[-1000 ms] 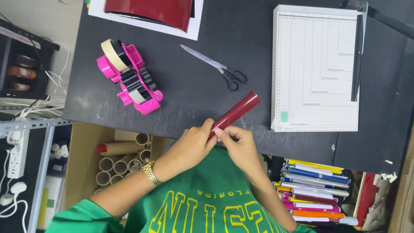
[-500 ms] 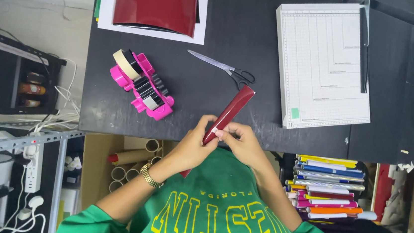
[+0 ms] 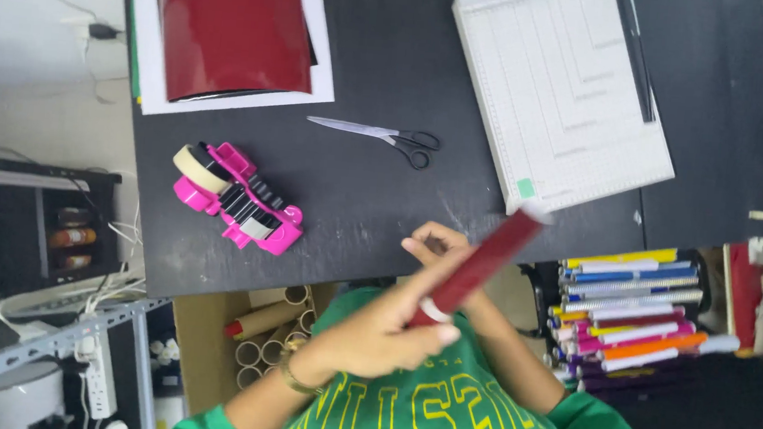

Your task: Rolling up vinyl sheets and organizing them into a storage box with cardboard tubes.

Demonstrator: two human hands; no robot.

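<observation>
A black bench (image 3: 382, 205) fills the view. Above its near edge the left hand (image 3: 381, 329) is closed around the lower end of a rolled dark red sheet (image 3: 478, 264); the right hand (image 3: 438, 247) sits behind the roll, grip unclear. The rolling seems finished; fixing it probably needs the pink tape dispenser (image 3: 236, 197), to the left of the hand.

A tightly rolled tube of glossy dark red sheet (image 3: 485, 262), white at both ends and slightly blurred, slants from seven o'clock up to one o'clock over the near table edge, its lower end gripped between two hands.
</observation>
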